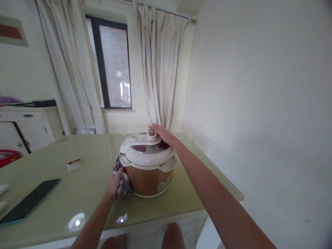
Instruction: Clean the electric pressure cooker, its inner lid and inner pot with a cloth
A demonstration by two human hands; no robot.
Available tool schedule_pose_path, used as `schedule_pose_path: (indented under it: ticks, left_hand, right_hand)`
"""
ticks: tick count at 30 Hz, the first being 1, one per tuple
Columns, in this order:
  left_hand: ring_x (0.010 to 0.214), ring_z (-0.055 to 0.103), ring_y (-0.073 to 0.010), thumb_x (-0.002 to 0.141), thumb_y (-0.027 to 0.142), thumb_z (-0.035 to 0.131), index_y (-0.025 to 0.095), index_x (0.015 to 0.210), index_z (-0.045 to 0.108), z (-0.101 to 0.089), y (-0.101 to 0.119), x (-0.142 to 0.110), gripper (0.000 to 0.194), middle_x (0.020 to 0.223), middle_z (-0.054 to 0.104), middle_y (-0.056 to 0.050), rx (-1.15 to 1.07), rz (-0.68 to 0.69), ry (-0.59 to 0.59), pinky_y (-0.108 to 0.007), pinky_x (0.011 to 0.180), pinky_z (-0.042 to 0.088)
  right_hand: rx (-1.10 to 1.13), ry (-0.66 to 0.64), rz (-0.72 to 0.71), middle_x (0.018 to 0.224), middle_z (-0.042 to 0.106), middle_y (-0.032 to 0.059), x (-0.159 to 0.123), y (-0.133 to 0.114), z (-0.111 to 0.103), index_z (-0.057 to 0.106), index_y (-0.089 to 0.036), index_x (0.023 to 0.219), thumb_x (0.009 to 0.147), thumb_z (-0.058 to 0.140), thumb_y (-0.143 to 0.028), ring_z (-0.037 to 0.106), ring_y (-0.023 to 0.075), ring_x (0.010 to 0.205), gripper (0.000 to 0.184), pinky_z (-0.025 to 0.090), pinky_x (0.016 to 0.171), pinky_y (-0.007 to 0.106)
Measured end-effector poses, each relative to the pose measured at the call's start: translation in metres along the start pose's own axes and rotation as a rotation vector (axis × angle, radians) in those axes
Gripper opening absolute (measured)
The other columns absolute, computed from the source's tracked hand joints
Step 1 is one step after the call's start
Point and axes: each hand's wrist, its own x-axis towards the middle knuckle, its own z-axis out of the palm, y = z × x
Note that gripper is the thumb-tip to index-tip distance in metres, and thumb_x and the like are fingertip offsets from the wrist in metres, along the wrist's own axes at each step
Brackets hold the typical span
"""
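Observation:
An electric pressure cooker (145, 180) with a brown body and a white lid (145, 158) stands on the table, its lid in place. My left hand (115, 180) presses a crumpled grey patterned cloth (125, 186) against the cooker's left side, fingers closed round the cloth. On top, my right hand (163, 133) reaches over the lid knob (151, 132) from the right and grips it. Its fingertips are partly hidden behind the knob.
The greenish glossy table (90, 148) has its right edge near the wall. A dark tablet (31, 200) lies at the left, with a small white and brown packet (74, 165) beyond it. White objects (3, 189) sit at the far left edge. A cabinet (28, 121) and curtains (163, 62) stand behind.

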Motion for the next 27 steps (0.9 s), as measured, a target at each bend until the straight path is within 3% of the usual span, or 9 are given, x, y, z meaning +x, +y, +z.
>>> schedule_pose_path:
  ticks: [2, 5, 7, 9, 13, 15, 17, 19, 27]
  left_hand:
    - [0.115, 0.07, -0.0357, 0.078, 0.065, 0.058, 0.019, 0.113, 0.065, -0.002, 0.01, 0.0, 0.057, 0.113, 0.076, -0.014, -0.022, 0.033, -0.038, -0.051, 0.102, 0.056]
    - [0.111, 0.069, -0.0334, 0.086, 0.06, 0.056, 0.019, 0.122, 0.061, -0.002, -0.001, -0.03, 0.055, 0.117, 0.073, -0.014, 0.02, 0.235, 0.034, -0.051, 0.1, 0.056]
    - [0.113, 0.067, -0.0354, 0.086, 0.054, 0.063, 0.018, 0.123, 0.062, 0.003, -0.019, -0.063, 0.052, 0.123, 0.068, -0.018, 0.168, 0.493, 0.156, -0.054, 0.098, 0.056]
    - [0.117, 0.064, -0.0396, 0.077, 0.047, 0.074, 0.022, 0.111, 0.07, 0.011, -0.031, -0.092, 0.042, 0.121, 0.068, -0.018, 0.352, 0.84, 0.167, -0.057, 0.096, 0.056]
    - [0.121, 0.066, -0.0328, 0.08, 0.03, 0.073, 0.04, 0.113, 0.076, 0.026, -0.011, -0.11, 0.034, 0.125, 0.074, -0.005, 0.603, 1.44, -0.168, -0.054, 0.109, 0.049]
    - [0.125, 0.065, -0.0271, 0.087, 0.03, 0.066, 0.043, 0.116, 0.074, 0.03, 0.012, -0.104, 0.033, 0.134, 0.072, 0.002, 0.676, 1.615, -0.304, -0.049, 0.118, 0.044]
    - [0.129, 0.063, -0.0239, 0.091, 0.033, 0.063, 0.043, 0.117, 0.073, 0.029, 0.027, -0.096, 0.03, 0.137, 0.071, 0.004, 0.705, 1.688, -0.349, -0.046, 0.122, 0.04]
    - [0.128, 0.062, -0.0234, 0.09, 0.035, 0.064, 0.043, 0.116, 0.074, 0.025, 0.029, -0.091, 0.028, 0.134, 0.073, 0.004, 0.687, 1.696, -0.305, -0.046, 0.122, 0.039]
    - [0.11, 0.065, -0.0299, 0.068, 0.031, 0.077, 0.034, 0.093, 0.075, 0.018, -0.003, -0.096, 0.026, 0.106, 0.075, -0.008, 0.589, 1.456, 0.005, -0.053, 0.109, 0.044]
  right_hand:
    - [-0.107, -0.074, -0.084, 0.129, 0.073, 0.0052, -0.001, -0.004, 0.003, 0.074, -0.026, 0.124, 0.098, 0.048, -0.074, 0.062, 0.0229, 0.125, 0.061, 0.041, 0.113, 0.038]
    - [-0.249, -0.101, -0.187, 0.129, 0.072, 0.006, -0.001, -0.008, 0.007, 0.074, -0.024, 0.123, 0.106, 0.043, -0.06, 0.061, 0.0209, 0.126, 0.051, 0.039, 0.114, 0.037]
    - [-0.359, -0.071, -0.263, 0.126, 0.071, 0.0083, -0.003, -0.009, 0.008, 0.074, -0.022, 0.12, 0.11, 0.038, -0.052, 0.059, 0.0205, 0.127, 0.048, 0.038, 0.114, 0.037]
    - [-0.469, -0.054, -0.335, 0.13, 0.069, 0.0104, -0.006, -0.011, 0.008, 0.073, -0.02, 0.12, 0.111, 0.038, -0.048, 0.055, 0.0205, 0.133, 0.045, 0.036, 0.116, 0.038]
    - [-0.663, -0.113, -0.398, 0.141, 0.064, 0.0109, -0.008, -0.023, 0.002, 0.068, -0.021, 0.127, 0.103, 0.056, -0.054, 0.055, 0.022, 0.132, 0.043, 0.037, 0.114, 0.036]
    - [-0.795, -0.215, -0.426, 0.131, 0.068, 0.01, -0.005, -0.031, -0.002, 0.068, -0.021, 0.123, 0.098, 0.062, -0.059, 0.059, 0.0231, 0.121, 0.046, 0.041, 0.106, 0.035]
    - [-0.947, -0.294, -0.448, 0.118, 0.071, 0.0096, 0.0, -0.038, -0.002, 0.07, -0.021, 0.115, 0.099, 0.058, -0.06, 0.06, 0.0238, 0.113, 0.044, 0.044, 0.098, 0.035]
    - [-1.066, -0.281, -0.438, 0.11, 0.071, 0.0099, 0.005, -0.043, 0.001, 0.07, -0.02, 0.107, 0.101, 0.053, -0.059, 0.059, 0.0244, 0.109, 0.043, 0.044, 0.092, 0.035]
    - [-1.238, -0.103, -0.294, 0.11, 0.074, 0.0143, 0.008, -0.056, 0.038, 0.071, -0.019, 0.113, 0.101, 0.049, -0.056, 0.062, 0.03, 0.108, 0.045, 0.047, 0.086, 0.039]
